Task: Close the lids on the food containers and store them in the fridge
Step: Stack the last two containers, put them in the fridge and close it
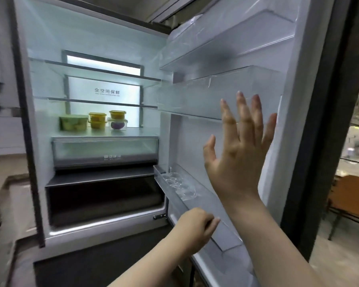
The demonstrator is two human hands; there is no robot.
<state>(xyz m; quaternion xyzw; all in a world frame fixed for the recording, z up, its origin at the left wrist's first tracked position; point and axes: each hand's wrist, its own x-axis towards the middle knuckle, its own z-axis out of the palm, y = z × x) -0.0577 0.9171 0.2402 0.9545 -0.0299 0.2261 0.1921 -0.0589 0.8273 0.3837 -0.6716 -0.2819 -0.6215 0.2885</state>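
Observation:
The fridge stands open, and its door [294, 112] swings out to the right. On a glass shelf [137, 132] inside sit several lidded food containers: a wide green one [73, 122], two stacked yellow ones [97, 120], and a yellow one [117, 114] on top of a clear one [117, 124] with something purple in it. My right hand [239, 146] is raised flat with fingers spread in front of the door's inner side. My left hand [196, 226] is lower, fingers curled, at the front of the lowest door bin [222, 230]. Neither hand holds a container.
Clear door bins [195, 100] line the inside of the door; the lowest holds a clear egg tray [179, 184]. Drawers [105, 152] sit under the container shelf. A wooden table [352, 195] stands to the right beyond the door, and a counter edge [0, 193] to the left.

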